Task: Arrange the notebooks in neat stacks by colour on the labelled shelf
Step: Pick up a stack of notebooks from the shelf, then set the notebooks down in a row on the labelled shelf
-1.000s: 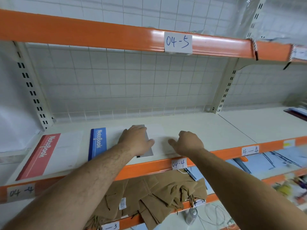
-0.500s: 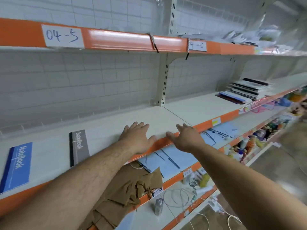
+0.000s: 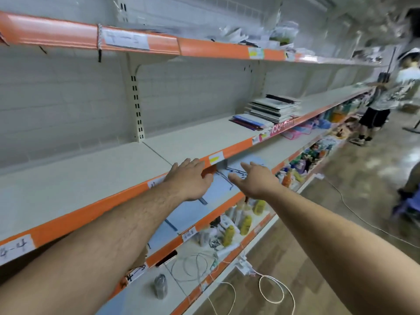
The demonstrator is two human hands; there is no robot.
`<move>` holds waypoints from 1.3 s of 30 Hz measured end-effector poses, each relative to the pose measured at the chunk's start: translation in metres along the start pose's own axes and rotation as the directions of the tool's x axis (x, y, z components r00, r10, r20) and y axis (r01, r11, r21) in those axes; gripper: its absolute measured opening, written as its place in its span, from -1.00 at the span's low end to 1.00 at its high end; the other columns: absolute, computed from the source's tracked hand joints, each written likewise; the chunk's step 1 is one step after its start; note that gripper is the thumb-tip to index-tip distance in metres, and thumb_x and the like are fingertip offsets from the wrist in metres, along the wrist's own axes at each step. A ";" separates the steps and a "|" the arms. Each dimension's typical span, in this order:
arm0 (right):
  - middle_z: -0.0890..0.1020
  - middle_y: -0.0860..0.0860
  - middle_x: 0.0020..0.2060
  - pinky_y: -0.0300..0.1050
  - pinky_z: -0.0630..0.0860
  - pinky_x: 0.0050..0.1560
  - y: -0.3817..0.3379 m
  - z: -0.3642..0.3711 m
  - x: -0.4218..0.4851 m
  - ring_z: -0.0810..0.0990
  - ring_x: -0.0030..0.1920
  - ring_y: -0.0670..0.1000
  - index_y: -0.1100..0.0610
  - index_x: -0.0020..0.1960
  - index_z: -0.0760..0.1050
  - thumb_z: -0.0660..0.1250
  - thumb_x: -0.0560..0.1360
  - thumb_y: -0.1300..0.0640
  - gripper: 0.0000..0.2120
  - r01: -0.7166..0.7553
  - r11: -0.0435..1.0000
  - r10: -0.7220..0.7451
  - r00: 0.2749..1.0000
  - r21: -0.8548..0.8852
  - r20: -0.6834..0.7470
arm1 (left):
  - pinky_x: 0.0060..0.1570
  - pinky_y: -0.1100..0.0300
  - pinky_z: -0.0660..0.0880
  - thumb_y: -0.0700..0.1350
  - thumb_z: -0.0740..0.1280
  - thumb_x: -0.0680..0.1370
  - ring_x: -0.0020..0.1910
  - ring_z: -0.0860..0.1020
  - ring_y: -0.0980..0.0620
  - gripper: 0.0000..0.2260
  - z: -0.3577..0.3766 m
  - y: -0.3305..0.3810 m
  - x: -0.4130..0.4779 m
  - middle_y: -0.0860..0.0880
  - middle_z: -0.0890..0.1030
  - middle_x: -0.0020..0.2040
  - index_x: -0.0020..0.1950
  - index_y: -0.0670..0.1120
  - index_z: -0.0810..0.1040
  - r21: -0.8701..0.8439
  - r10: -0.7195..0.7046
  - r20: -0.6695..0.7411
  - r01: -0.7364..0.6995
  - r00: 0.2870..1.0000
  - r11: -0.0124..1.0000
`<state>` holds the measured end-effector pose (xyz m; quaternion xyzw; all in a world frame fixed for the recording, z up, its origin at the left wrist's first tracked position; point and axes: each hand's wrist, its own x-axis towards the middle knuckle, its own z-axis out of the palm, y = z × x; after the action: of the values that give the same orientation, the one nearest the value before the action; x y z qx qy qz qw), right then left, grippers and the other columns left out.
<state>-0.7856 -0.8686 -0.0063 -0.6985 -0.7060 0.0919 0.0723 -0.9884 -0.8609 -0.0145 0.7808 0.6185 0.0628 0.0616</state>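
Orange edge strip [image 3: 79, 214] runs along the front of the cream shelf [image 3: 91, 178]. The handwritten label [image 3: 16, 246] at its left end reads 4-4.

Left hand [image 3: 188, 178]: palm down, fingers straight and together, holding nothing. It sits over the orange strip, just left of a yellow tag [image 3: 217, 158]. Can't tell whether it touches the strip.

Right hand [image 3: 254, 180]: fingers extended and slightly spread, thumb out, nothing in it. It is out in front of the shelf edge, above the blue sheets [image 3: 204, 201] on the level below. The 2 hands are near each other but apart.

Notebooks [image 3: 272, 108]: same shelf level, further right, past the upright [image 3: 136, 103], near the front edge and well apart from both hands. They are in 2 piles just beside each other. The tall pile [image 3: 276, 105] has white, grey and black covers with ragged edges. The low pile [image 3: 247, 120] has blue and red covers and lies in front-left of the tall one. Colours are mixed.

Upper shelf [image 3: 136, 42] carries a blurred label, probably 4-5, and loose clutter further right.

Lower levels: yellow bottles [image 3: 245, 223], a small jar [image 3: 160, 286], white cables [image 3: 272, 289] trailing to the floor.

Far right: another person [image 3: 381, 96] stands at the shelving, blurred.
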 end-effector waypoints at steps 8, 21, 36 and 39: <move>0.12 0.08 0.60 0.10 0.14 0.54 0.101 -0.019 0.035 0.06 0.59 0.14 0.04 0.61 0.08 0.05 0.55 -0.42 -0.20 -0.120 0.993 0.121 0.992 0.008 -0.025 | 0.55 -0.07 -0.06 0.21 -0.06 0.66 0.61 -0.02 0.00 -0.41 0.018 0.091 0.091 0.02 0.04 0.64 0.63 -0.02 0.06 0.027 0.155 0.043 -0.156 0.987 0.987; 0.08 0.08 0.60 -0.05 0.02 0.54 0.241 -0.071 0.157 -0.01 0.60 0.10 0.04 0.62 0.07 0.04 0.59 -0.37 -0.25 -0.286 0.958 0.284 0.958 -0.025 -0.044 | 0.56 -0.05 -0.12 0.21 -0.07 0.66 0.61 -0.08 0.00 -0.41 0.043 0.225 0.305 -0.01 -0.02 0.64 0.64 -0.03 0.00 0.025 0.358 0.101 -0.362 0.928 0.932; 0.14 0.08 0.59 -0.03 0.06 0.55 0.442 -0.106 0.278 0.02 0.60 0.07 0.06 0.62 0.07 0.02 0.58 -0.38 -0.24 -0.285 0.958 0.282 0.958 -0.042 -0.061 | 0.56 -0.08 -0.11 0.22 -0.10 0.67 0.61 -0.07 -0.03 -0.41 0.082 0.383 0.474 -0.01 -0.02 0.64 0.65 -0.01 -0.02 0.070 0.376 0.151 -0.389 0.914 0.919; 0.12 0.11 0.59 -0.01 0.06 0.56 0.491 -0.121 0.308 0.03 0.59 0.10 0.04 0.62 0.03 0.02 0.59 -0.36 -0.25 -0.247 0.969 0.245 0.968 -0.017 -0.052 | 0.56 -0.11 -0.10 0.21 -0.09 0.67 0.61 -0.05 -0.03 -0.41 0.091 0.422 0.503 -0.02 0.00 0.64 0.64 -0.03 0.01 0.077 0.334 0.124 -0.344 0.935 0.936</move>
<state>-0.2841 -0.5537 -0.0098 -0.7836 -0.6129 0.0746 0.0698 -0.4538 -0.4685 -0.0198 0.8801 0.4726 -0.0002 0.0453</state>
